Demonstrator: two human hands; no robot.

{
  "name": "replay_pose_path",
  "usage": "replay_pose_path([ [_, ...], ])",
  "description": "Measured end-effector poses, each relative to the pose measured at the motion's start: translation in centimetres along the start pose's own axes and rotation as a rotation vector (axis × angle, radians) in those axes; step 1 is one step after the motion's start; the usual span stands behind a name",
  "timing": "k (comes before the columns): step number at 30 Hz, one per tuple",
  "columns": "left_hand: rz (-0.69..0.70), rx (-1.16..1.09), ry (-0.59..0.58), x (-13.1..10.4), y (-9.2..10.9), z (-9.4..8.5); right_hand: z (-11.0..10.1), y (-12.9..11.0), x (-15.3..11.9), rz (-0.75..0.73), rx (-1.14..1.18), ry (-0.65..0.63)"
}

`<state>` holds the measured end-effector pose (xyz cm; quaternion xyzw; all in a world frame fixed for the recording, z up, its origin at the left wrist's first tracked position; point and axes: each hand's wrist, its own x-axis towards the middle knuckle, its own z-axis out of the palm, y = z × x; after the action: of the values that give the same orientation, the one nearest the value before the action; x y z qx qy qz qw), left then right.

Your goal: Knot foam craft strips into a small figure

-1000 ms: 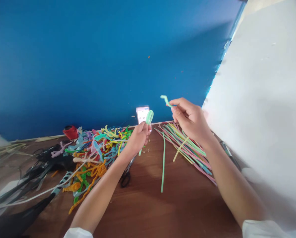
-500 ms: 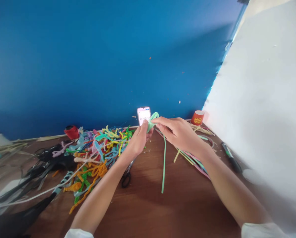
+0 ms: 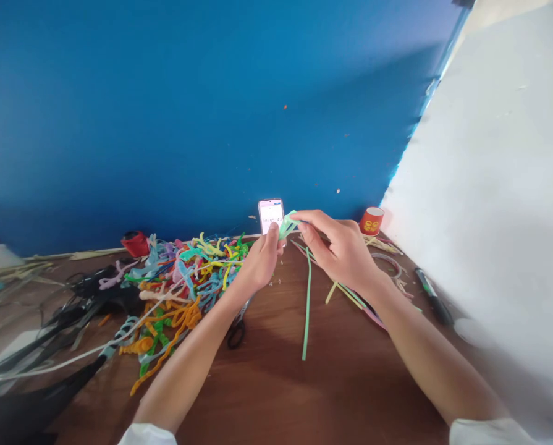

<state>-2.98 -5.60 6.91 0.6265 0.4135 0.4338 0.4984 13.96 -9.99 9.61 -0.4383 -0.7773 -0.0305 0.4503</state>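
A looped pale green strip (image 3: 287, 225) is pinched between the thumb and fingers of my left hand (image 3: 262, 258). From the right, my right hand (image 3: 343, 250) holds the upper end of that strip between thumb and forefinger. Its fold is too small to make out fully. Below the hands, a straight pale green strip (image 3: 306, 309) lies on the brown table (image 3: 267, 395). Behind my left hand a phone (image 3: 270, 209) leans upright with a running timer on its screen, partly covered by my thumb.
Left of my arm spreads a tangled heap of coloured pipe cleaners (image 3: 193, 272), with black-handled scissors (image 3: 236, 334) beside it. More strips (image 3: 350, 298) lie under my right wrist. A red paper cup (image 3: 371, 221) and a black marker (image 3: 434, 296) sit at the right by the wall.
My right fingers have shifted slightly up on the green strip, and its rounded loop now looks narrower and more angular. My left hand keeps its hold.
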Motion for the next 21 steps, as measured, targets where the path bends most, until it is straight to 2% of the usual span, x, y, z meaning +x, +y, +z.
replay_pose_path([
  [3,0.016,0.012,-0.028,0.0,0.1,0.0,0.1,0.1,0.0,0.020,0.004,0.042],
  [8,0.041,0.012,-0.039,-0.1,0.4,0.3,0.7,0.6,0.3,0.017,-0.005,-0.127],
  [13,0.044,-0.056,-0.043,0.0,0.6,0.3,1.0,0.9,0.4,-0.016,-0.046,-0.150],
  [21,0.023,-0.254,-0.019,0.3,1.3,0.4,0.6,1.2,0.5,-0.053,-0.083,-0.269],
])
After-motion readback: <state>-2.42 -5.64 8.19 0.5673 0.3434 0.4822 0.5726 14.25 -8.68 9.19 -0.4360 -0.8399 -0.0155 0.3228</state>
